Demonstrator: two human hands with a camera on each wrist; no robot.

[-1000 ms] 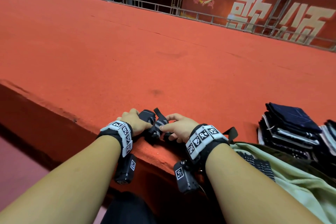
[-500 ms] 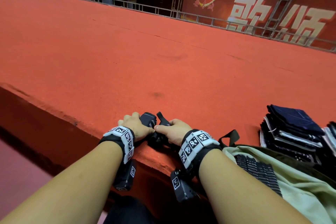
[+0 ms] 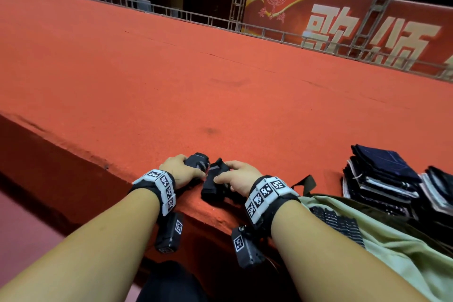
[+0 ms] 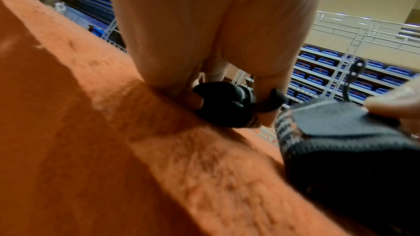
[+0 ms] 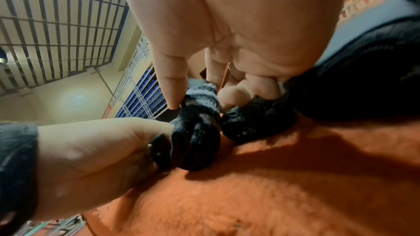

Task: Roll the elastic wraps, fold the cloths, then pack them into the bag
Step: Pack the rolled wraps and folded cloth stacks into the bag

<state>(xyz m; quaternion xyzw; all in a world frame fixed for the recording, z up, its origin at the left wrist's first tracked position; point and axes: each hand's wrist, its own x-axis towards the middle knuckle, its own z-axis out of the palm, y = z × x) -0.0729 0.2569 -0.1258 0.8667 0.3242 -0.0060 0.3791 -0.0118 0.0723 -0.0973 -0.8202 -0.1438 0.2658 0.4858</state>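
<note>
Red carpeted ledge (image 3: 171, 86) served as work surface and ref. landmark; metal truss railing (image 3: 186, 16) ran along its far edge, w/ a red banner (image 3: 343, 29) w/ pale characters behind it. Blue seating rows (image 4: 341, 71) showed in left wrist view beyond the ledge.

Hand pose: both forearms extended fwd, wrists w/ marker bands, both hands side by side at ledge's near edge, close but not touching. Left hand (image 3: 180, 170) curled over a rolled black elastic wrap (image 3: 196, 159), fingers and thumb gripping it against the carpet; a thin loop (image 4: 271, 102) from the roll hooked round the thumb. Right hand (image 3: 236, 176) pinched a second black wrap (image 3: 212, 186), grey-striped at one end, thumb on top, fingers curled behind; its lower end hung over the ledge's near edge.

Pale green bag (image 3: 392, 240) lay open at ledge's near-right, dark strap (image 3: 306, 182) looped up on the carpet. Stacked folded dark cloths (image 3: 382, 179) sat on the ledge, right of the hands.
</note>
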